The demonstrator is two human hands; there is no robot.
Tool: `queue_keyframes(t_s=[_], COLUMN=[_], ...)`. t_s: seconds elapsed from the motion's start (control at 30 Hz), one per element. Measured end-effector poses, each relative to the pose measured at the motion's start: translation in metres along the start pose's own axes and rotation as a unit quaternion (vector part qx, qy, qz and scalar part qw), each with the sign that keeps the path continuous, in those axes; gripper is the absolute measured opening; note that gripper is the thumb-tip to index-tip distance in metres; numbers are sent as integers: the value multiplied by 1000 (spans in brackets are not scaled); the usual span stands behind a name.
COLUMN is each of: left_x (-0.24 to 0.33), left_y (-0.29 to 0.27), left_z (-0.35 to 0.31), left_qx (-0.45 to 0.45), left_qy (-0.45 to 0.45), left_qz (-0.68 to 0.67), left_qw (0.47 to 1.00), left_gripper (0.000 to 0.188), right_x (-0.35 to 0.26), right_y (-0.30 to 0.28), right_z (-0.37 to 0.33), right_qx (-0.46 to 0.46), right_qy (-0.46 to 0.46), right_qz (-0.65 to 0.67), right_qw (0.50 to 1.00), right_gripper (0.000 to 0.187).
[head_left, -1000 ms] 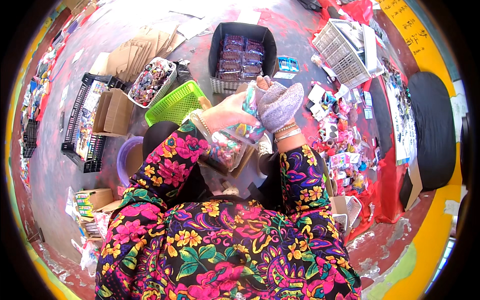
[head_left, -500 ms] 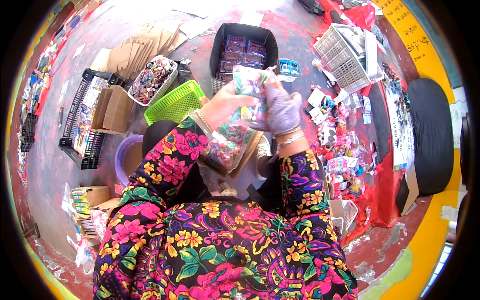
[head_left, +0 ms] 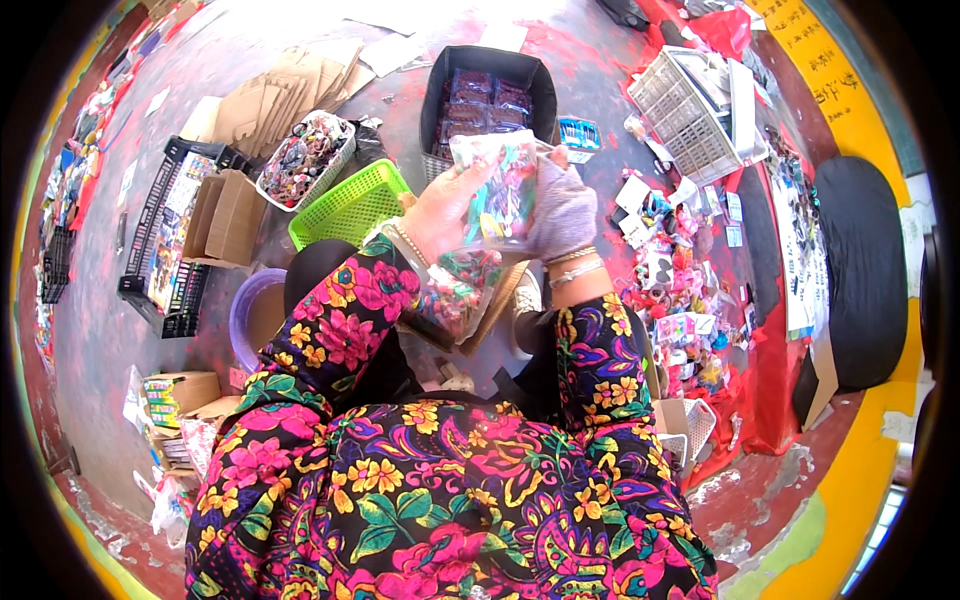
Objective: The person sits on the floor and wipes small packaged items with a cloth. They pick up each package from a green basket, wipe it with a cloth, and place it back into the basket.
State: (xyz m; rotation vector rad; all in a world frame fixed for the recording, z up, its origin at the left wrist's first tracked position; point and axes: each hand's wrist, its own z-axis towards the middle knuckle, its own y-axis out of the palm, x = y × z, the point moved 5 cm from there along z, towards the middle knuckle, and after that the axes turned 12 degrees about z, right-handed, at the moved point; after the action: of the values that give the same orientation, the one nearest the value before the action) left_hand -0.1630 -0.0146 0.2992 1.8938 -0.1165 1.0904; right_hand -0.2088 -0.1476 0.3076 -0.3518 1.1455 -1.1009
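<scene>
Between my hands is a clear plastic bag (head_left: 508, 200) with small multicoloured pieces inside, held up over my lap. My bare left hand (head_left: 445, 215) pinches its left side, thumb across the front. On the bag's right edge and upper corner, my right hand (head_left: 563, 210), in a greyish-purple glove, is closed; its fingertips are partly hidden. Just below, a second clear bag (head_left: 458, 295) of colourful pieces lies in an open cardboard box (head_left: 497, 308) between my legs. Beyond my hands a black bin (head_left: 543, 85) contains several dark packets (head_left: 490, 95).
A green basket (head_left: 350, 205), a white basket (head_left: 310, 165) of trinkets, a cardboard box (head_left: 230, 220), a black crate (head_left: 183, 315) and a purple bucket (head_left: 243, 320) stand left. Rightward are a pale crate (head_left: 685, 105) and a spread of small goods (head_left: 690, 265). Flattened cardboard (head_left: 270, 105) lies far left.
The bag has shifted slightly left and now faces up more flatly. My gloved right hand has moved a little left and up along the bag's edge. The lower bag stays in the box.
</scene>
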Motion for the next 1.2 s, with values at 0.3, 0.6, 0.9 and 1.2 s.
queue_keyframes(t_s=[0.3, 0.6, 0.9, 1.2], left_x=[2, 18, 27, 40], left_y=[2, 0, -8, -26], left_z=[1, 3, -7, 4], left_qx=[23, -77, -59, -29], left_qy=[30, -37, -41, 104], left_qz=[-39, -88, 57, -33], left_qw=[999, 992, 996, 994], left_gripper=[34, 39, 30, 30], right_x=[-51, -38, 1, -26], right_y=[-7, -33, -32, -32], right_z=[-1, 12, 10, 11], right_qx=[-42, -2, -50, -123], right_qy=[-191, -56, 90, 241], right_qz=[7, 114, 298, 852], right_qw=[981, 992, 949, 448], right_gripper=[39, 37, 41, 42])
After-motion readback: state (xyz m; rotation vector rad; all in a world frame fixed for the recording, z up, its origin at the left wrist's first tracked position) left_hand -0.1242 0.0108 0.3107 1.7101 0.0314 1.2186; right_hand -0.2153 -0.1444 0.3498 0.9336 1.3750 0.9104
